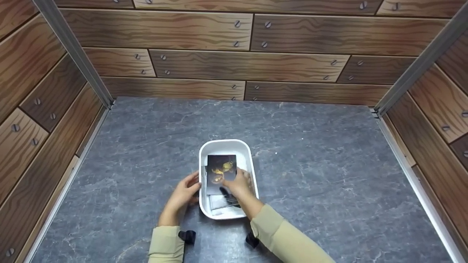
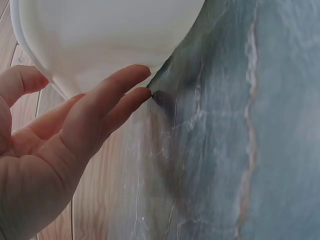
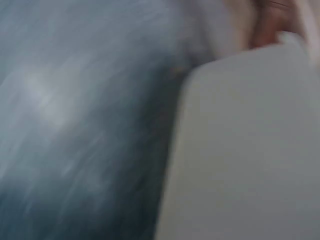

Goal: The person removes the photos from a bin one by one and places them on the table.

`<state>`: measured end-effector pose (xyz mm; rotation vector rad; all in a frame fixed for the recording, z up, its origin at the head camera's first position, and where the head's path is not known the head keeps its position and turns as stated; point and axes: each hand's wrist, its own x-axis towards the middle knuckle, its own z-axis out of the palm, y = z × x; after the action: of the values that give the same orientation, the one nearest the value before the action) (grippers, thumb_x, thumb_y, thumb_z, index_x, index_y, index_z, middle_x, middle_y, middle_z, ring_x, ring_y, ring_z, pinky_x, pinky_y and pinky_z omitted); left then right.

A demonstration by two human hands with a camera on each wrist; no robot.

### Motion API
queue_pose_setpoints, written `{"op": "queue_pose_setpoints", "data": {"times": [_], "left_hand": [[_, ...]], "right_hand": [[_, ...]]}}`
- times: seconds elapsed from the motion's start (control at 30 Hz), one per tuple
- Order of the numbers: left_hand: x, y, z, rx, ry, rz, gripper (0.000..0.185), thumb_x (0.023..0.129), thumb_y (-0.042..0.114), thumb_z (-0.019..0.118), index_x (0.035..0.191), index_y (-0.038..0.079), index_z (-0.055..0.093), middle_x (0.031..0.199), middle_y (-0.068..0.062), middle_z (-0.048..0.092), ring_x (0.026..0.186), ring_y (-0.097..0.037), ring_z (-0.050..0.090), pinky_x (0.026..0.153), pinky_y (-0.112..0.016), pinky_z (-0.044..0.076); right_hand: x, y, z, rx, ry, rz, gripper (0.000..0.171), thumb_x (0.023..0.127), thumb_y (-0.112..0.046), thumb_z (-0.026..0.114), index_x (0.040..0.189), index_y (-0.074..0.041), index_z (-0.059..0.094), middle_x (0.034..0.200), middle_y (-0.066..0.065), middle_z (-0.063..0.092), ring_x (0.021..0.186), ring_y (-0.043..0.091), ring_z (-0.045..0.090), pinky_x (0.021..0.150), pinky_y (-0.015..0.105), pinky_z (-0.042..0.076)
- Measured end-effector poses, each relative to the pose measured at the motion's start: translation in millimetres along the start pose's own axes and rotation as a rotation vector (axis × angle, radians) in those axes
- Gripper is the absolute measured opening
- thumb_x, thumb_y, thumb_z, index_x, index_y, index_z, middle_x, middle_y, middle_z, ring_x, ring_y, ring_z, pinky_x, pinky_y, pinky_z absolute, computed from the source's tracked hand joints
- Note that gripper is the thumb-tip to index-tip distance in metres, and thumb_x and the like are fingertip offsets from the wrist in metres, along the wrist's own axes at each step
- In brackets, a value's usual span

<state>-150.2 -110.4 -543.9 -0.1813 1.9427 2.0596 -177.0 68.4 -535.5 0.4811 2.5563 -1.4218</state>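
A white oblong tub [image 1: 225, 145] stands on the grey surface. Inside it lie a dark rectangular card [image 1: 219, 162] with a golden picture and, below that, a flat clear-looking case [image 1: 217, 201] and a small black item [image 1: 229, 197]. My right hand [image 1: 241, 184] reaches over the tub, pinching the dark card at its right edge, thumb across its face. My left hand [image 1: 184, 191] touches the tub's outer left wall with nearly straight fingers [image 2: 117, 85]. In the right wrist view the tub's wall [image 3: 245, 150] is blurred and hides most of the hand.
Grey marbled tabletop [image 1: 146, 146] extends around the tub. Wood-patterned panels [image 1: 204, 65] close off the back and both sides, with metal posts [image 1: 78, 54] at the corners. Black straps [image 1: 187, 236] show at the wrists.
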Motion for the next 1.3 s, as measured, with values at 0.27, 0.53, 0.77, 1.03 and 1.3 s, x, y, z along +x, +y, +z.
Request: {"op": "queue_pose_setpoints", "data": {"times": [0.27,0.53,0.77,1.03,1.3], "left_hand": [[2.4,-0.8,-1.0,-0.041,-0.026,0.017,0.057,0.093,0.000,0.047,0.147,-0.007,0.031,0.146,-0.032,0.038,0.117,-0.031,0.056,0.084,-0.044,0.058],[3.0,0.9,-2.5,-0.028,-0.007,0.014,0.056,0.093,0.000,0.048,0.147,-0.006,0.033,0.144,-0.032,0.041,0.114,-0.030,0.057,0.079,-0.040,0.060],[3.1,-0.4,-2.7,-0.028,-0.004,0.002,0.056,0.093,0.000,0.049,0.146,-0.006,0.033,0.145,-0.031,0.040,0.117,-0.032,0.056,0.079,-0.040,0.060],[5.8,0.3,-3.1,-0.008,0.005,-0.009,0.057,0.092,0.001,0.050,0.147,-0.004,0.034,0.145,-0.030,0.041,0.116,-0.030,0.057,0.075,-0.037,0.060],[4.0,-1.6,-2.7,-0.014,0.006,0.000,0.056,0.093,0.001,0.050,0.146,-0.005,0.034,0.145,-0.031,0.041,0.117,-0.031,0.056,0.076,-0.038,0.060]], "right_hand": [[3.0,-1.8,8.2,0.015,0.044,0.014,0.073,0.076,-0.011,0.077,0.139,0.005,0.046,0.132,0.025,0.042,0.126,0.040,0.036,0.110,0.050,0.033],[5.0,-5.4,7.6,0.061,0.031,0.024,0.067,0.076,-0.009,0.073,0.137,0.005,0.048,0.129,0.026,0.041,0.122,0.040,0.038,0.108,0.051,0.033],[6.7,-1.7,4.0,0.105,0.040,0.022,0.064,0.072,-0.007,0.069,0.133,0.003,0.053,0.129,0.026,0.048,0.121,0.041,0.043,0.106,0.051,0.034],[6.4,0.9,3.4,0.316,0.088,-0.046,0.054,0.076,0.010,0.060,0.130,0.010,0.053,0.116,0.025,0.058,0.107,0.036,0.056,0.093,0.042,0.050],[2.9,1.5,2.6,0.365,0.077,-0.016,0.055,0.078,0.012,0.061,0.132,0.005,0.056,0.117,0.019,0.060,0.102,0.026,0.054,0.079,0.028,0.054]]}}
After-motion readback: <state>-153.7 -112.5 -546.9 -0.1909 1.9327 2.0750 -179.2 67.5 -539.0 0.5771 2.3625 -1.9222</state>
